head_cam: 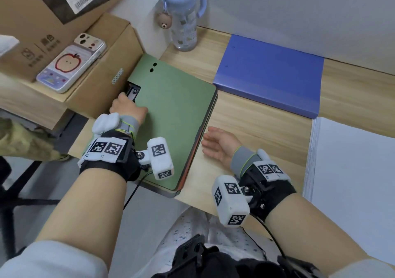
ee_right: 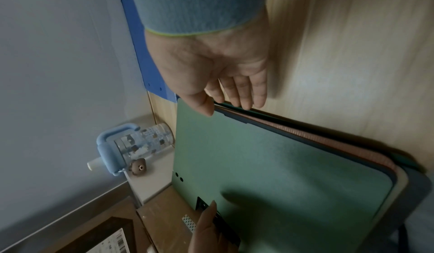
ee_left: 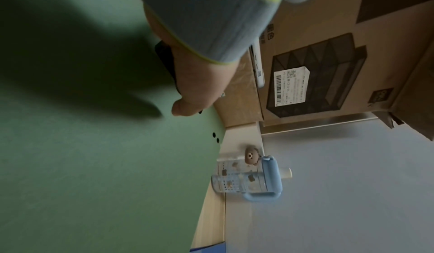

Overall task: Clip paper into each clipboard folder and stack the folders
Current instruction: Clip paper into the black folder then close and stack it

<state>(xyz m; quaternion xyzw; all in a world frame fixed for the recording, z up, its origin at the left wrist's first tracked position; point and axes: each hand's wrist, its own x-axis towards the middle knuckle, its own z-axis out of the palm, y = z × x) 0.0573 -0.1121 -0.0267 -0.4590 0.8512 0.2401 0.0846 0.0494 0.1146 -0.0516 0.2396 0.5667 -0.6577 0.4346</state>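
Note:
A green clipboard folder [head_cam: 171,110] lies closed on top of a stack, with orange and grey folder edges [head_cam: 193,155] showing beneath it. My left hand [head_cam: 124,102] sits at the folder's left edge, fingers curled on the black clip [head_cam: 134,91] in the cover's cut-out; the clip [ee_right: 201,203] and that hand [ee_right: 206,225] also show in the right wrist view. My right hand [head_cam: 208,138] is open, its straight fingertips [ee_right: 246,102] against the stack's right edge. A blue folder [head_cam: 271,72] lies closed at the back. A pile of white paper [head_cam: 352,160] sits at the right.
Cardboard boxes [head_cam: 100,91] stand against the stack's left side, with a phone [head_cam: 70,63] on top. A blue water bottle [head_cam: 184,21] with a bear charm stands behind the green folder. The wooden table [head_cam: 256,123] runs to a grey wall.

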